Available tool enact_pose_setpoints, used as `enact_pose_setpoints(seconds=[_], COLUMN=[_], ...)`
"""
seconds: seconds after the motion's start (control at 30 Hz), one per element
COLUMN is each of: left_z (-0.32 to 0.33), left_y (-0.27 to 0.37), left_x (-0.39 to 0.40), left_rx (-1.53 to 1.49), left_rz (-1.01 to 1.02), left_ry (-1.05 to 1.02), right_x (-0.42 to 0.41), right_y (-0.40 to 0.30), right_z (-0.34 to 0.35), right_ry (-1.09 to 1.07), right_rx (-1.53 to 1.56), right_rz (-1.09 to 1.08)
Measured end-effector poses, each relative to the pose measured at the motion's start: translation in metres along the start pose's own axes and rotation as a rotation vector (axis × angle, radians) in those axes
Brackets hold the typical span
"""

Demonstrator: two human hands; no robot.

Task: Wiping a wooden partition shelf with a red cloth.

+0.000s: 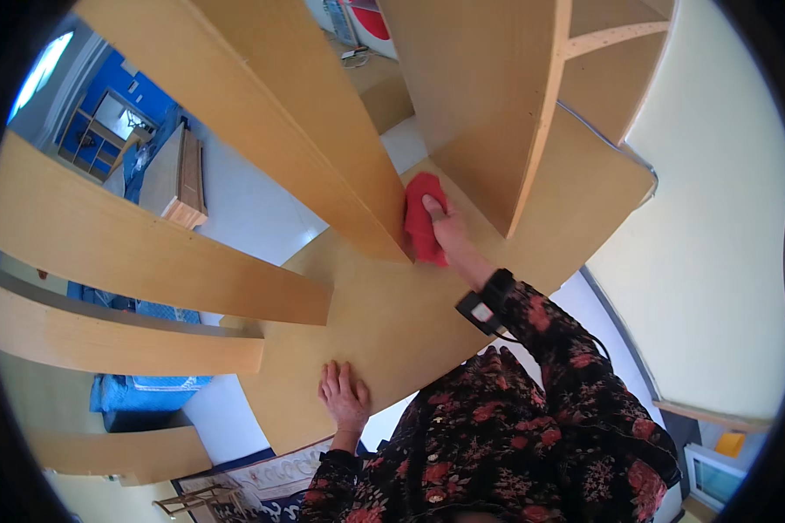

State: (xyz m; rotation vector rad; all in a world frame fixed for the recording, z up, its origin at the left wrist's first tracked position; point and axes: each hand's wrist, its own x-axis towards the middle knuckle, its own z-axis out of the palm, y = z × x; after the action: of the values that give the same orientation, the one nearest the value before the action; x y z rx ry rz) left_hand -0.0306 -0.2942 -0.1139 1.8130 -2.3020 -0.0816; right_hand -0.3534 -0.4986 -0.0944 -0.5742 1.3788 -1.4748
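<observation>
My right hand [450, 229] holds a red cloth [425, 216] against a wooden shelf board [366, 359], close beside the lower end of an upright wooden panel [379, 202]. Part of the cloth is hidden under my fingers. Nearer to me, my left hand [345, 395] rests flat on the same board with its fingers slightly apart and nothing in it. A small black device on a strap [481, 312] sits at my right wrist, with a cable running along the sleeve.
Another upright panel [484, 104] stands just right of the cloth. More wooden uprights [170, 261] rise at the left. A pale wall [700, 261] borders the board's right end, where a thin cable [589, 124] runs. A patterned rug [281, 474] lies below.
</observation>
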Motion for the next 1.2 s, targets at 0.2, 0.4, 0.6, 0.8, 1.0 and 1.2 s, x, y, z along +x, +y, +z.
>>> enact_pose_setpoints(seconds=[0.2, 0.4, 0.6, 0.8, 1.0, 1.2], left_z=[-0.002, -0.007, -0.017, 0.008, -0.005, 0.036], left_y=[0.004, 0.012, 0.046, 0.097, 0.047, 0.077], left_x=[0.001, 0.011, 0.046, 0.093, 0.153, 0.177], left_rx=[-0.006, -0.051, -0.728, -1.600, -0.958, -0.025], left_rz=[-0.010, 0.006, 0.046, -0.466, -0.352, -0.012], left_ry=[0.003, 0.008, -0.134, -0.261, -0.078, 0.055], right_x=[-0.063, -0.038, -0.093, -0.149, -0.151, -0.152], right_y=[-0.155, -0.012, 0.034, 0.036, 0.006, 0.007], right_z=[0.042, 0.021, -0.048, -0.038, -0.122, -0.147], right_ry=[-0.319, -0.008, -0.371, -0.745, -0.540, -0.307], right_rx=[-0.036, -1.026, -1.188, -0.969, -0.713, -0.722], right_rz=[-0.800, -1.248, -0.316, -0.595, -0.208, -0.270])
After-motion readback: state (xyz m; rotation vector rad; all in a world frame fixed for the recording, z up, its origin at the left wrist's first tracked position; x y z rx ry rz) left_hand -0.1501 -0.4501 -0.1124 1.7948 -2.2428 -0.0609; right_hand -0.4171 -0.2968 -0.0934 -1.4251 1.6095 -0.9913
